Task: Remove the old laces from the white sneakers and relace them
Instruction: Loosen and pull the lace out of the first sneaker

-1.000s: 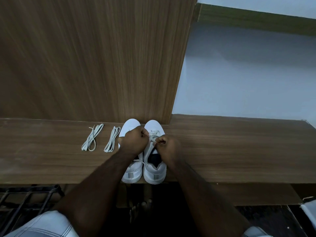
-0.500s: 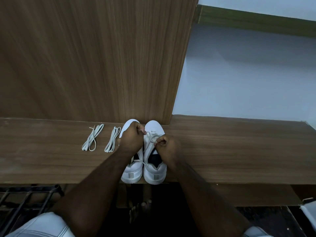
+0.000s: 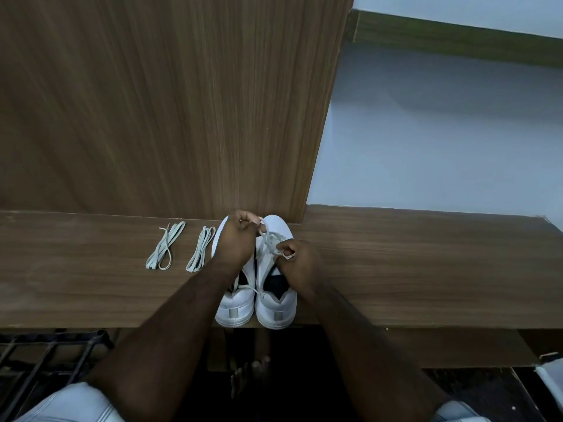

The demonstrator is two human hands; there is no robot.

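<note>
Both hands (image 3: pixel 236 240) (image 3: pixel 297 258) pinching right sneaker's lace (image 3: pixel 268 239), no legible writing

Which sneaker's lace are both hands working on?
The right sneaker: left hand and right hand both pinch its lace; the left sneaker lies partly under the left forearm.

Both forearms forward, left grip (image 3: pixel 236 239) farther out, right grip (image 3: pixel 297 259) nearer, fingers of both curled, pinching.

White sneakers (image 3: pixel 275 312) with grey heel tabs; pale grey-white lace bundles (image 3: pixel 166 249) left of the left hand (image 3: pixel 236 243); brown wood-grain shelf (image 3: pixel 426 269); pale blue wall (image 3: pixel 441 141) beyond.
</note>
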